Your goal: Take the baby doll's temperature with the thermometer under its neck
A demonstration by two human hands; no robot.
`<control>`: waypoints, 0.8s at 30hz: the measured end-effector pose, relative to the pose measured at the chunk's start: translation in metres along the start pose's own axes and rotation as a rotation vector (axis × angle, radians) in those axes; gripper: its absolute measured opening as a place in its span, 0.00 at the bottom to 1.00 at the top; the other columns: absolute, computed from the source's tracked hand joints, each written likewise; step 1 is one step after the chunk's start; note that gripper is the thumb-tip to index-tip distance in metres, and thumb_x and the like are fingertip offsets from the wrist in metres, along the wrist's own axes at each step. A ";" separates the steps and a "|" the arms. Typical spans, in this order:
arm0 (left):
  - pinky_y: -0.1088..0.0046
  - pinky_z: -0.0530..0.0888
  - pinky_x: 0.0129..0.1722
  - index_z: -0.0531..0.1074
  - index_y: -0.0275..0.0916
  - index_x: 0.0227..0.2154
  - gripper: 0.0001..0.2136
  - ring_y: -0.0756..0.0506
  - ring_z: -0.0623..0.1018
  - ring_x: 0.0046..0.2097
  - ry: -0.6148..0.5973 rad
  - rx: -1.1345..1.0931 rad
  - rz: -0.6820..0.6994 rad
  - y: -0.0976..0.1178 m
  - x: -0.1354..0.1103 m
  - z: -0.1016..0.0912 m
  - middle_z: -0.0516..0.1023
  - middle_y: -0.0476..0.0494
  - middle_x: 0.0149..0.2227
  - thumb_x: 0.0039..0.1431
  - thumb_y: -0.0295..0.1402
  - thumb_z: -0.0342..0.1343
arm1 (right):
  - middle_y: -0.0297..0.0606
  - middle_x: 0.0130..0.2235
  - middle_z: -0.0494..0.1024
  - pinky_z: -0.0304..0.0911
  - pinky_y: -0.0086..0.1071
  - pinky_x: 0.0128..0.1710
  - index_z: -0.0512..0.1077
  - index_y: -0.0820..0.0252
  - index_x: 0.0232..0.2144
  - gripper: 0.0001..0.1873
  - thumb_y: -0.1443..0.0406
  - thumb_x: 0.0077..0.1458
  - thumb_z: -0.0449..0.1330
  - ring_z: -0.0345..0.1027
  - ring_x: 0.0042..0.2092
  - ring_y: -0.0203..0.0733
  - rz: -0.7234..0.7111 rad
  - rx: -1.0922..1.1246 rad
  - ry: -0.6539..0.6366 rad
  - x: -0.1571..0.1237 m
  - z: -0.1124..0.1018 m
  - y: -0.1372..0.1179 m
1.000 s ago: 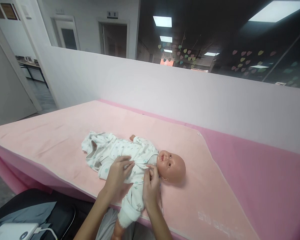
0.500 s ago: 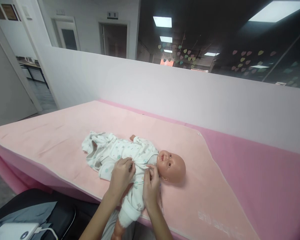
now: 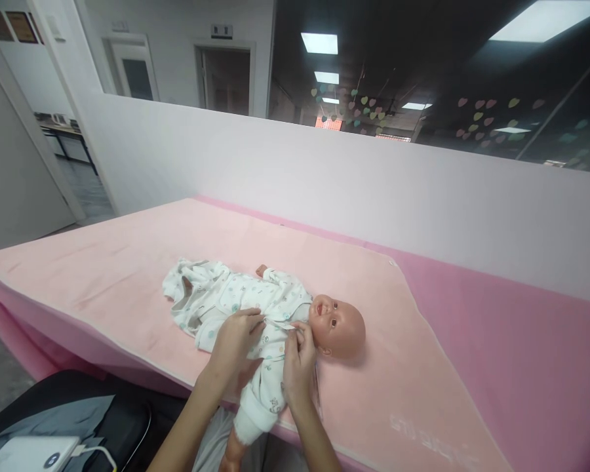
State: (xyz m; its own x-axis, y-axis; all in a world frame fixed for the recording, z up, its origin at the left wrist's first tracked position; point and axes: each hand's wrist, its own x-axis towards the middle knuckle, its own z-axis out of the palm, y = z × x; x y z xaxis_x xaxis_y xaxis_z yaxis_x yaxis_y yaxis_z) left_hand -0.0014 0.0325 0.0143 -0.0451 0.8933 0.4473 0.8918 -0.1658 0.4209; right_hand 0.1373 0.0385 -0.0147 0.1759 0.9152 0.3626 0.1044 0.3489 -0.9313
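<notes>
A baby doll (image 3: pixel 343 328) lies on its back, its bald head to the right and its face up. It wears a white patterned baby shirt (image 3: pixel 288 296), whose lower end spreads loosely to the left. My left hand (image 3: pixel 238 333) pinches the shirt's front near the chest, thumb and fingers together. Close to the doll's neck, my right hand (image 3: pixel 299 357) pinches a narrow edge of the same shirt. Between my hands a thin fold of cloth shows. One sleeve (image 3: pixel 263 393) runs toward me, with the doll's hand past its cuff. My fingers partly hide the pinched cloth.
Beneath the doll is a table with a peach cover (image 3: pixel 128 255) over a pink cloth (image 3: pixel 511 328). Its front edge is close to my lap. A black chair (image 3: pixel 132 410) at lower left bears a white device (image 3: pixel 39 453) with a cable. A white wall (image 3: pixel 324 170) stands behind.
My left hand has shifted slightly left, still pinching the shirt. The fold between my hands looks narrower. My right hand and the doll stay nearly in place.
</notes>
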 end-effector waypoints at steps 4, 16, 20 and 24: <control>0.67 0.70 0.43 0.73 0.40 0.25 0.12 0.44 0.78 0.35 -0.007 0.036 0.006 0.011 0.000 -0.004 0.79 0.44 0.33 0.57 0.26 0.46 | 0.30 0.23 0.66 0.54 0.28 0.27 0.67 0.59 0.34 0.11 0.59 0.55 0.50 0.59 0.26 0.36 0.009 0.015 0.002 0.000 0.001 0.001; 0.65 0.69 0.45 0.69 0.40 0.31 0.11 0.44 0.76 0.32 0.151 0.021 0.002 0.012 -0.009 0.004 0.77 0.46 0.29 0.62 0.30 0.41 | 0.29 0.22 0.64 0.53 0.28 0.26 0.66 0.59 0.35 0.12 0.58 0.55 0.50 0.57 0.25 0.35 0.002 0.011 0.023 -0.002 0.000 -0.001; 0.63 0.68 0.48 0.67 0.39 0.32 0.09 0.44 0.76 0.33 0.175 0.075 0.054 0.010 -0.012 0.007 0.76 0.46 0.30 0.63 0.29 0.42 | 0.29 0.22 0.64 0.53 0.28 0.26 0.66 0.59 0.36 0.12 0.58 0.56 0.49 0.57 0.25 0.35 0.009 0.026 0.031 -0.002 0.001 0.000; 0.63 0.69 0.43 0.67 0.40 0.33 0.07 0.43 0.75 0.36 0.190 0.122 0.063 0.011 -0.012 0.004 0.76 0.45 0.32 0.61 0.28 0.43 | 0.29 0.22 0.64 0.53 0.28 0.26 0.66 0.59 0.35 0.12 0.57 0.56 0.50 0.56 0.24 0.35 0.006 0.033 0.040 -0.002 0.001 -0.001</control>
State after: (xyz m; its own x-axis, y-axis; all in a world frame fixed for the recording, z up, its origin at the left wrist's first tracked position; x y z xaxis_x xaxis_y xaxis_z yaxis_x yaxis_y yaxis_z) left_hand 0.0106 0.0213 0.0104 -0.0617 0.7860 0.6151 0.9427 -0.1566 0.2947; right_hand 0.1360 0.0369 -0.0145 0.2155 0.9087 0.3574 0.0706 0.3506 -0.9339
